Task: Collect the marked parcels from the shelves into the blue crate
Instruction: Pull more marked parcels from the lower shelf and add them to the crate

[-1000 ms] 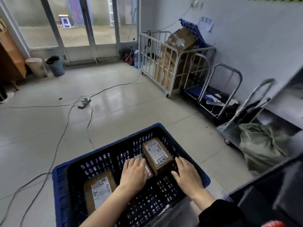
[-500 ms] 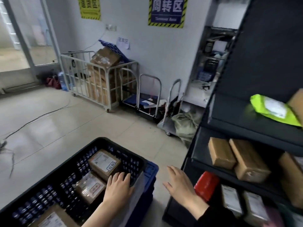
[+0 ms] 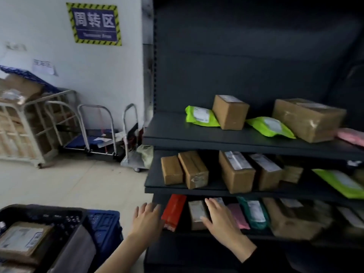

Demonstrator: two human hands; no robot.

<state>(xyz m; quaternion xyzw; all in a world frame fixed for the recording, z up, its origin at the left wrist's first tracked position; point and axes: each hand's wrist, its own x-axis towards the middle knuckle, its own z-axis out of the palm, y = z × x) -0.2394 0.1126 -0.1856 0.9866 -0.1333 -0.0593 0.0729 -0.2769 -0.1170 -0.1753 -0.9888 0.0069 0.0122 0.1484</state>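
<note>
Left hand (image 3: 146, 219) is beside the red parcel (image 3: 174, 211) and right hand (image 3: 220, 219) by the small grey box (image 3: 198, 213), at the left end of the lowest shelf (image 3: 260, 233). Fingers on both are spread and hold nothing. Best to check for a mark first, then grip by the sides. The blue crate (image 3: 104, 223) sits on the floor, lower left.

Two hands: the left grip (image 3: 146, 217) and the right grip (image 3: 218, 218). Highest above them are two bright green bags (image 3: 201, 116), two brown boxes (image 3: 230, 112) and one pale pink parcel (image 3: 351, 135). Just above them are five brown cartons (image 3: 194, 170) and one green pouch (image 3: 338, 182). Between the grips are one red parcel (image 3: 174, 211) and one grey box (image 3: 197, 213). Right of the right grip are one pink packet (image 3: 238, 215) and one dark green bag (image 3: 254, 213). Left of the left grip — one blue crate (image 3: 104, 227).
</note>
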